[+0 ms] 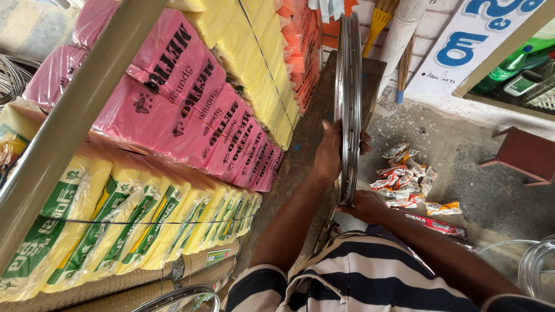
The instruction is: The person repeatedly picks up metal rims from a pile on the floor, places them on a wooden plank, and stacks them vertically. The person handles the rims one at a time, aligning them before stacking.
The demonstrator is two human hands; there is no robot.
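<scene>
Two hands are holding a shiny metal wheel rim, which is standing upright, edge-on to the camera, above a dark wooden board. The left hand is closing its grip around the rim's left side at mid-height, while the right hand is gripping its bottom edge. Stacked pink sponge packs and yellow packs are sitting just left. Small snack wrappers are lying scattered on the concrete floor to the right.
</scene>
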